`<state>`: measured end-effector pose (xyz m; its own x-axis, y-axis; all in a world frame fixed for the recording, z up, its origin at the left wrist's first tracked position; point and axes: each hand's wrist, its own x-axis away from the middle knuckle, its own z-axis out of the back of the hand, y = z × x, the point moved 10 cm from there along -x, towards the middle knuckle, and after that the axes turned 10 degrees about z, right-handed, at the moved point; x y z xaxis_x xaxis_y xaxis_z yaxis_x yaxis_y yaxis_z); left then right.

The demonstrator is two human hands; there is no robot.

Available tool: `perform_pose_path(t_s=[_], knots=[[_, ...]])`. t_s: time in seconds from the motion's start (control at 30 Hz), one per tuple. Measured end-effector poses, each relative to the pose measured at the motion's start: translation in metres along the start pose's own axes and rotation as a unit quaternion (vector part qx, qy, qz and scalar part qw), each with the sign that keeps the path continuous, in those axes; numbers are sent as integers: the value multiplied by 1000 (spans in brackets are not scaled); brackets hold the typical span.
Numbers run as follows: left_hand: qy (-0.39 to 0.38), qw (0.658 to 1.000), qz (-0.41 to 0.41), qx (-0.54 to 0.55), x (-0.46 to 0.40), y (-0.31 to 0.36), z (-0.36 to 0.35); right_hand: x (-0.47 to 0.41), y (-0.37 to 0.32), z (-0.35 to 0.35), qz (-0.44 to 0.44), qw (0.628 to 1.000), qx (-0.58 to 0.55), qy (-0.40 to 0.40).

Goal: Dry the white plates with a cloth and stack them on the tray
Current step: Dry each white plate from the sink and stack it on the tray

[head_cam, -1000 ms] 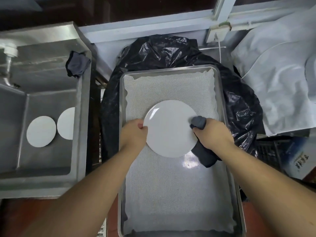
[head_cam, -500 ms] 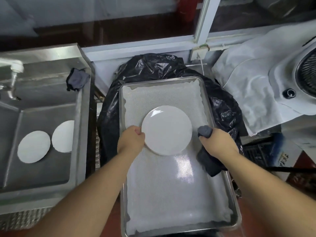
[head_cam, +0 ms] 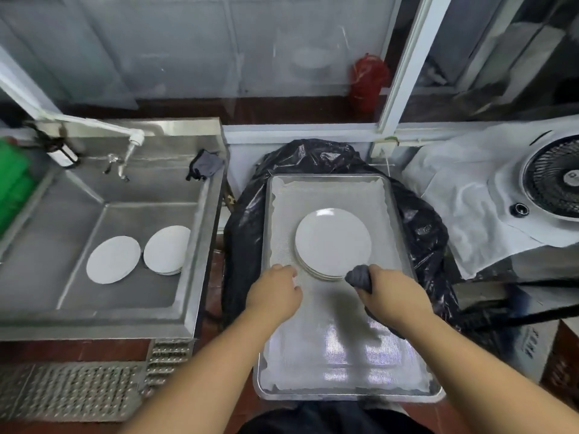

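Two bare forearms in view, no sleeves visible, no watch-type items, rings or gloves seen on the left hand [head_cam: 273, 295] or right hand [head_cam: 395, 295]; fingernails too small to make out; a dark, near-black garment [head_cam: 338, 418] shows at the bottom edge, between the arms

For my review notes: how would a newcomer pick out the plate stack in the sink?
Find the steel sink on the left. Two white rounds lie on its floor; the stack is the right one, beside the sink's right wall. Layered rims show at its near edge, unlike the single plate.
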<state>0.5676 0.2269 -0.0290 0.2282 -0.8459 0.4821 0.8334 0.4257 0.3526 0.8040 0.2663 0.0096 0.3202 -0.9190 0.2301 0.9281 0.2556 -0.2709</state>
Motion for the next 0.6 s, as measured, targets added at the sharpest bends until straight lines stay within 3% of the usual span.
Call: perform_pose_path(t_s=[0.17, 0.4, 0.6], knots=[[26, 999, 40, -21, 42, -13, 8, 12, -28, 13, 69, 998, 3, 3], [68, 989, 121, 45, 121, -26, -1, 37, -57, 26, 166, 986, -3, -2], [99, 972, 202, 66, 198, -65, -25, 76, -104, -11, 249, 967, 2, -46]])
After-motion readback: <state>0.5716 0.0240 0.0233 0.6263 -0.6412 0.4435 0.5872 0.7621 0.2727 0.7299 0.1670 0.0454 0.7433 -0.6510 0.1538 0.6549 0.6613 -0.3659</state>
